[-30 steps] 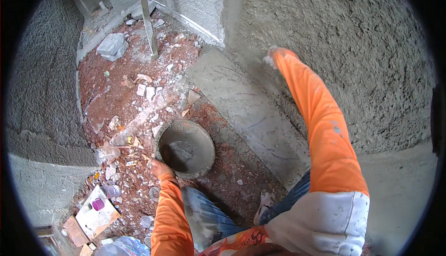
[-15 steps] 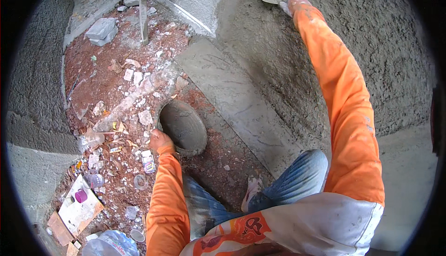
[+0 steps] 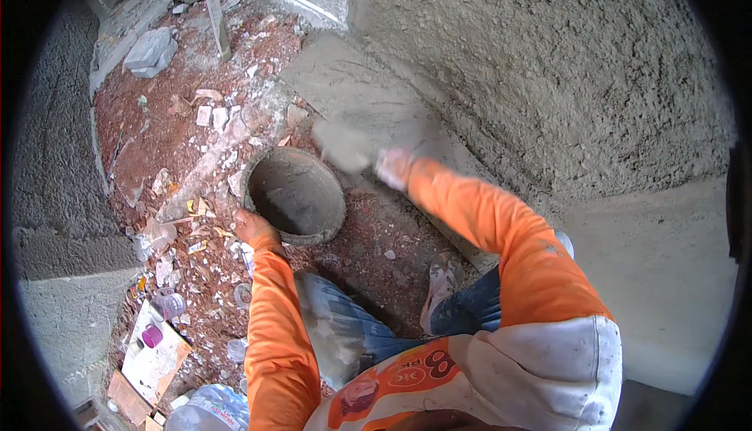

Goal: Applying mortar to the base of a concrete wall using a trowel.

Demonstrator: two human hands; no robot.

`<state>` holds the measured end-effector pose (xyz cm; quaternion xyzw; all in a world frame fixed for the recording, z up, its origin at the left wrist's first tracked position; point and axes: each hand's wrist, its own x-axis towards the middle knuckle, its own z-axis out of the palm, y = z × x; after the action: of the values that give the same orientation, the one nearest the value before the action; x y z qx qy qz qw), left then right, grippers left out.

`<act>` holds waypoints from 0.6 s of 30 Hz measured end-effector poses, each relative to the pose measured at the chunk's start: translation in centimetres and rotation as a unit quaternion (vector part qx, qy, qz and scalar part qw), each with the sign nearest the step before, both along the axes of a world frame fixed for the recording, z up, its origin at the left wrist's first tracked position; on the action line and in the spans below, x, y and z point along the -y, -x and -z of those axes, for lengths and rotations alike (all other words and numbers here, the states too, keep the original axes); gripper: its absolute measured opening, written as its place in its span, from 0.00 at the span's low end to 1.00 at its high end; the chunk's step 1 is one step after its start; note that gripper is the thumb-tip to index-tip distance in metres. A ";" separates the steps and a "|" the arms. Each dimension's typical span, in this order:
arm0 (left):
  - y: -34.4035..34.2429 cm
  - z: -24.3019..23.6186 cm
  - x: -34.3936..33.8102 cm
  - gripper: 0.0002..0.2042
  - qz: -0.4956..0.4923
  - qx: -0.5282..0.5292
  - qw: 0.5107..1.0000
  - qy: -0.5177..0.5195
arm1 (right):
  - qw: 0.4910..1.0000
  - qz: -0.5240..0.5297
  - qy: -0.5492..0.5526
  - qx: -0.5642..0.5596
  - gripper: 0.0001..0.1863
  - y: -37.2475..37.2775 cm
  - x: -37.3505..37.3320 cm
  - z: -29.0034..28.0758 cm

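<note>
My left hand [image 3: 256,228] grips the near left rim of a round, mortar-caked bucket [image 3: 298,196]. Its mouth faces up toward me, and some grey wet mortar shows on the inside. Closed on a trowel's handle, my right hand [image 3: 396,168] is over the smooth cement strip to the right of the bucket. The trowel's blade [image 3: 342,146] is smeared by motion and points left, just beyond the bucket's right rim. Fresh rough mortar covers the wall [image 3: 548,71] at the right.
Red soil with rubble [image 3: 188,165] lies left of the bucket. A wooden post [image 3: 215,12] and a grey block [image 3: 150,51] stand farther off. Near my left arm are a stained board [image 3: 153,353], a purple cup [image 3: 152,336] and a large clear plastic bottle [image 3: 207,411].
My right hand has swung the trowel down and left from the wall to beside the bucket. The bucket has tipped more upright in my left hand.
</note>
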<state>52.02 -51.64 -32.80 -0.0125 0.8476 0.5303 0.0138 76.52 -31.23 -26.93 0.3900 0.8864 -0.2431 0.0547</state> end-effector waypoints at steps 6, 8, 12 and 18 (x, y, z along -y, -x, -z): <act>-0.9 0.4 -0.5 0.22 0.008 -0.085 0.996 -0.038 | 0.987 -0.048 -0.079 0.132 0.24 -4.1 -20.3 0.6; -1.0 0.6 -0.5 0.21 0.009 -0.053 0.998 -0.034 | 0.987 0.112 -0.009 0.117 0.23 -5.2 -23.6 -2.2; -0.6 1.0 -0.6 0.21 0.008 -0.027 0.999 -0.040 | 0.992 0.108 0.020 0.062 0.18 -6.4 -23.8 -12.1; -0.9 1.7 0.4 0.23 0.021 -0.043 0.999 -0.008 | 0.973 0.223 -0.034 0.036 0.20 -5.2 -22.2 -26.6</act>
<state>52.96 -52.00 -34.51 0.0286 0.8433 0.5365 -0.0117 81.70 -9.07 -0.35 0.5884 0.7820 -0.2048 0.0178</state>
